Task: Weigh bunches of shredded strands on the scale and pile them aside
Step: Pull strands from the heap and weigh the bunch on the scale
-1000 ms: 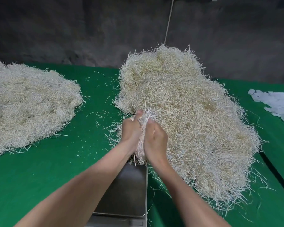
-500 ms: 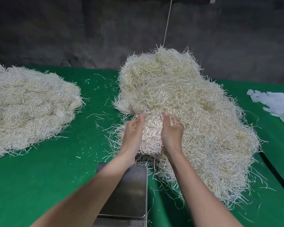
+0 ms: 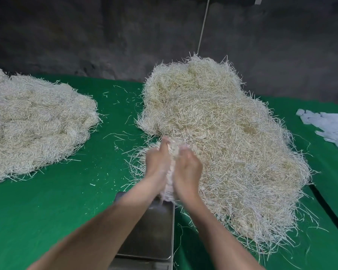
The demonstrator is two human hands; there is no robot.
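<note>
The left hand [image 3: 157, 162] and the right hand [image 3: 188, 167] are pressed toward each other with a bunch [image 3: 173, 148] of pale shredded strands squeezed between them. Both hands grasp it: the fingers curl round its sides and the left thumb points up along its left edge. The hands are slightly blurred, so how each finger lies is hard to make out. The bunch stands roughly upright between the palms. Its frayed top shows above the knuckles, and its lower end hangs out below the wrists, just over the far edge of the scale [image 3: 154, 232].

The scale is a flat metal pan lying on the desk [image 3: 62, 207], straight in front of the person and partly hidden under the left forearm. Only the tips of the hanging bunch reach its far rim.

Just beyond and to the right of the hands lies a large heap [image 3: 222, 137] of the same straw-coloured strands. Its near edge touches the right side of the scale. Well apart on the left sits a second pile [image 3: 37, 123], lower and flatter. Loose strands [image 3: 117, 136] are scattered over the green cloth between the two.

At the far right edge lie white paper scraps [image 3: 332, 126]. A thin cord [image 3: 203, 26] runs up the dark wall [image 3: 86, 36] behind the heap.
</note>
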